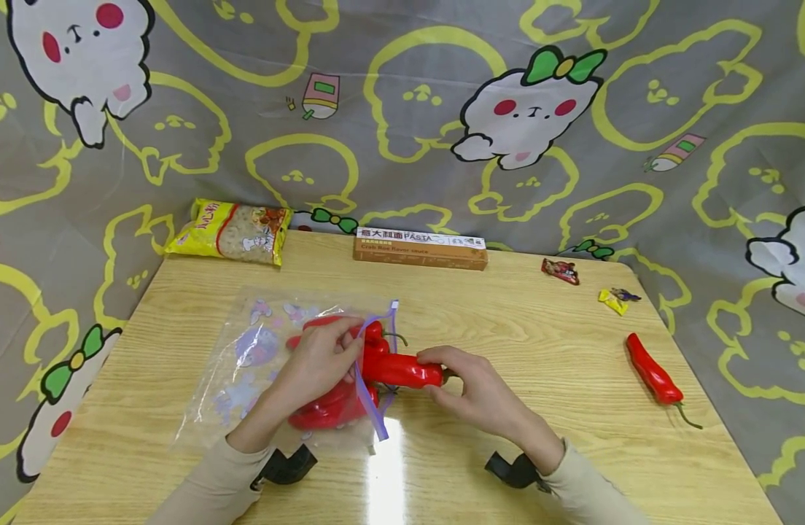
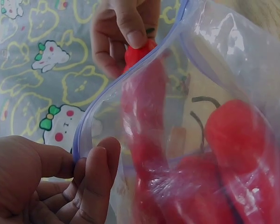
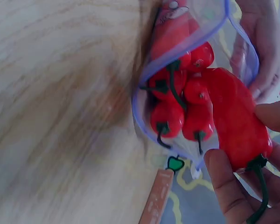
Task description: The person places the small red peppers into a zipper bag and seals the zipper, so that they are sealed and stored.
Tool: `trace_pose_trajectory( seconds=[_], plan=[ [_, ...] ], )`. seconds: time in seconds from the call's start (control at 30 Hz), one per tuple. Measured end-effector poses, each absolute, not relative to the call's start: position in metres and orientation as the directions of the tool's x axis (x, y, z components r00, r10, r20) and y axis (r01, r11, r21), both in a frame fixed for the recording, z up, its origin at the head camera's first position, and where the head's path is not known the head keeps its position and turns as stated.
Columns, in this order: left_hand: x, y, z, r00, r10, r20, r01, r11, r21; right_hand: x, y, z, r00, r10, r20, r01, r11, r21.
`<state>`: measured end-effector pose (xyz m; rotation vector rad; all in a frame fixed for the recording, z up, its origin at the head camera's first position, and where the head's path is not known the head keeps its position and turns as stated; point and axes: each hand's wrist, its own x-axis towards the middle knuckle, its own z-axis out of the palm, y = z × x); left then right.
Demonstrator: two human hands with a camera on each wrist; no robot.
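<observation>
A clear zip bag (image 1: 208, 394) with a purple closure lies on the table, its mouth facing right. Several red peppers (image 1: 330, 412) with green stems are inside it. My left hand (image 1: 320, 361) pinches the bag's rim (image 2: 99, 100) between thumb and fingers, holding the mouth apart. With its stem end toward the palm, one long red pepper (image 1: 405, 370) is gripped by my right hand (image 1: 477, 390). That pepper's far end is inside the bag mouth, as the right wrist view also shows, while its green stem (image 3: 261, 193) stays outside.
Another red pepper (image 1: 653, 372) lies at the table's right side. Small wrapped packets (image 1: 561, 270) and a yellow one (image 1: 612, 301) are at the back right. A pasta box (image 1: 420, 249) and a yellow food bag (image 1: 235, 232) stand along the back edge, before a patterned cloth.
</observation>
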<state>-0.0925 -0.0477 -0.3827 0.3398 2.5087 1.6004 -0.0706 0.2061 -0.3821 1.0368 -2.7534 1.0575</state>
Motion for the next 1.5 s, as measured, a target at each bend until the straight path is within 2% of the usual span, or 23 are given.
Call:
trace_pose_trajectory(
  seconds=[0.13, 0.37, 0.63, 1.03, 1.27, 1.5],
  plan=[
    [-0.092, -0.047, -0.383, -0.962, 0.272, -0.003, 0.112, 0.406, 0.907, -0.073, 0.196, -0.387, -0.741, -0.621, 0.255, -0.626, 0.504, -0.595],
    [-0.091, -0.046, -0.385, -0.958, 0.288, -0.002, 0.116, 0.393, 0.912, -0.076, 0.176, -0.398, -0.736, -0.631, 0.248, -0.645, 0.54, -0.541],
    [-0.09, -0.046, -0.383, -0.954, 0.299, 0.022, 0.146, 0.4, 0.905, -0.079, 0.15, -0.405, -0.683, -0.646, 0.341, -0.711, 0.482, -0.512],
    [-0.089, -0.047, -0.381, -0.956, 0.294, 0.013, 0.141, 0.421, 0.896, -0.081, 0.137, -0.411, -0.686, -0.64, 0.346, -0.723, 0.547, -0.422],
    [-0.09, -0.047, -0.383, -0.956, 0.291, 0.022, 0.143, 0.4, 0.905, -0.078, 0.155, -0.398, -0.706, -0.59, 0.393, -0.709, 0.577, -0.406],
    [-0.091, -0.048, -0.384, -0.96, 0.28, 0.008, 0.123, 0.393, 0.911, -0.088, 0.224, -0.378, -0.756, -0.425, 0.497, -0.621, 0.704, -0.344]
  ],
)
